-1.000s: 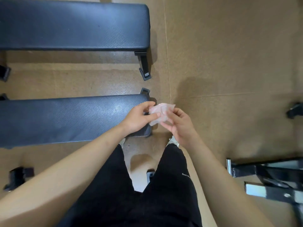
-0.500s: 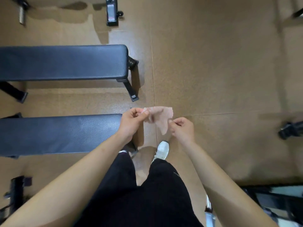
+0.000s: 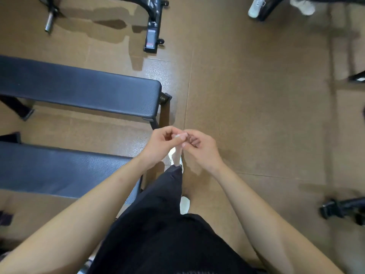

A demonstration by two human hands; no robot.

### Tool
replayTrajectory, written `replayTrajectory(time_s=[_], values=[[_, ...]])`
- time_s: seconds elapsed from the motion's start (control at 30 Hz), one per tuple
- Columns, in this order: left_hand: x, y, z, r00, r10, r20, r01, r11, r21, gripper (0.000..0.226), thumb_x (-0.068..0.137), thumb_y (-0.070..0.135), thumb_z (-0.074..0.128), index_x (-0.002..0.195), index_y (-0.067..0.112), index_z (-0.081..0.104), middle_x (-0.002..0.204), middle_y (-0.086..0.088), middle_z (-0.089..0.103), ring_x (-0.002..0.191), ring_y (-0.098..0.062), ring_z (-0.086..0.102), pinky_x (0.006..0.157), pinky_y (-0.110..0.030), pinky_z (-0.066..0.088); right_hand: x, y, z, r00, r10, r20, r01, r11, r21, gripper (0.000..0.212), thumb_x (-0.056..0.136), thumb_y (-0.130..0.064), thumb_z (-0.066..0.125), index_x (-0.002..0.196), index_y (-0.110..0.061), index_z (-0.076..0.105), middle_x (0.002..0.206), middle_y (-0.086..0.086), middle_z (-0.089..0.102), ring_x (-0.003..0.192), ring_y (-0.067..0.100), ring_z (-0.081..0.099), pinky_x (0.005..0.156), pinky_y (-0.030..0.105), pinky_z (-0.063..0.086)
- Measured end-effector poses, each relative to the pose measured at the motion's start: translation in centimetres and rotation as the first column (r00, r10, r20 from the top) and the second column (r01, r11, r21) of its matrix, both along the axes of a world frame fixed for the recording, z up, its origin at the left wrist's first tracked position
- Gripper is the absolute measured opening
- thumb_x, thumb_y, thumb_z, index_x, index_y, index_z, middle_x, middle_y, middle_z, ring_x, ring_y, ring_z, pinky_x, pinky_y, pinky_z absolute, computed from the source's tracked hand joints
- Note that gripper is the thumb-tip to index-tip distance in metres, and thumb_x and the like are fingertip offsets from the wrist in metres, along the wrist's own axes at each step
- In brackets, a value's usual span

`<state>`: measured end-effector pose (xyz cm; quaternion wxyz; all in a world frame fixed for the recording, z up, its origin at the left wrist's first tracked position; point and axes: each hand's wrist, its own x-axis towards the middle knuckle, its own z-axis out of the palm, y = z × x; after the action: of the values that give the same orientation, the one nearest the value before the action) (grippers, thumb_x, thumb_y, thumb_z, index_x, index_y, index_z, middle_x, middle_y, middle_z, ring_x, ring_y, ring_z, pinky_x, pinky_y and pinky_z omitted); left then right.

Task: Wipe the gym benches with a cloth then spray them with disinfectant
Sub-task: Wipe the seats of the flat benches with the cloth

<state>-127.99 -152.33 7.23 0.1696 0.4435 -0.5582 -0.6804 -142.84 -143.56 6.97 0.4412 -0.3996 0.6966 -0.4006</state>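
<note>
Head view, we're looking straight down.

- We have the left hand (image 3: pixel 160 148) and right hand (image 3: pixel 202 153) together in mid-frame, fingertips meeting.
- The cloth (image 3: pixel 179 135) is pinched between them. Only a small pale bit shows at the fingertips; the rest is hidden by the hands.
- Left fingers: curled, thumb and forefinger closed on the cloth. Right fingers: curled in, tips on the same bit of cloth. Both grips are narrow, nothing splayed.
- A pale shape (image 3: pixel 176 158) sits just below the hands, above the trouser leg. We can't tell whether it's hanging cloth or a shoe tip.
- The cloth is held in the air over the floor (image 3: pixel 256 119), just past the right ends of the two benches. It touches neither.
- The near bench (image 3: pixel 59 171) is at lower left, with a dark textured pad. Our left forearm crosses over its right end.
- The far bench (image 3: pixel 88 89) lies parallel above it, with a strip of floor between them. Its end foot is just beyond the left hand.
- Black trousers (image 3: pixel 167 238) fill the bottom centre, with a white shoe (image 3: pixel 184 207) beside the leg.
- A black machine frame (image 3: pixel 152 28) with a label and a small wheel is at top centre, and a metal bar end (image 3: pixel 49 21) at top left.
- Pale shoes (image 3: pixel 256 7) are at the top right edge next to a dark frame.
- More dark equipment (image 3: pixel 343 209) is at lower right, blurred.
</note>
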Motion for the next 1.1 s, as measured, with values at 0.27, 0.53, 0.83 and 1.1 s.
replayTrajectory(time_s=[0.27, 0.53, 0.83, 1.1], values=[[-1.0, -11.7, -1.5, 0.99, 0.142, -0.007, -0.141, 0.989, 0.05, 0.016, 0.094, 0.003, 0.071, 0.099, -0.012, 0.066, 0.092, -0.033, 0.069, 0.08, -0.024, 0.065, 0.075, -0.032, 0.056, -5.1, -14.8, -0.3, 0.906, 0.379, -0.191, -0.333, 0.914, 0.234, 0.018, 0.084, -0.028, 0.078, 0.079, -0.018, 0.066, 0.09, -0.006, 0.049, 0.086, 0.014, 0.052, 0.077, 0.028, 0.042], [-0.5, -21.8, -2.5, 0.947, 0.321, -0.008, -0.32, 0.946, 0.042, 0.026, 0.087, 0.04, 0.077, 0.093, 0.015, 0.072, 0.085, -0.028, 0.072, 0.075, -0.065, 0.056, 0.069, -0.078, 0.045, -9.5, -29.6, 0.0, 0.547, 0.784, -0.293, -0.638, 0.617, 0.461, 0.009, 0.088, -0.027, 0.072, 0.085, -0.022, 0.065, 0.093, -0.006, 0.06, 0.096, 0.017, 0.047, 0.089, 0.035, 0.039], [-2.2, -28.1, -5.1, 0.726, 0.656, 0.209, -0.666, 0.745, -0.025, 0.009, 0.094, 0.015, 0.074, 0.086, 0.019, 0.073, 0.082, 0.006, 0.072, 0.078, -0.007, 0.061, 0.079, -0.029, 0.051, -13.5, -42.2, -6.0, 0.498, 0.84, -0.216, -0.682, 0.533, 0.501, 0.012, 0.088, -0.013, 0.071, 0.092, -0.024, 0.068, 0.087, -0.004, 0.067, 0.081, 0.015, 0.063, 0.072, 0.026, 0.049], [-5.6, -31.5, -10.3, 0.35, 0.838, 0.418, -0.896, 0.43, -0.111, 0.012, 0.089, 0.013, 0.079, 0.082, 0.019, 0.071, 0.082, 0.003, 0.07, 0.075, -0.007, 0.062, 0.077, -0.034, 0.051, -14.1, -52.5, -11.0, 0.312, 0.908, -0.28, -0.792, 0.411, 0.452, 0.009, 0.094, -0.021, 0.067, 0.1, -0.023, 0.074, 0.085, -0.009, 0.067, 0.078, 0.01, 0.061, 0.057, 0.015, 0.037]])
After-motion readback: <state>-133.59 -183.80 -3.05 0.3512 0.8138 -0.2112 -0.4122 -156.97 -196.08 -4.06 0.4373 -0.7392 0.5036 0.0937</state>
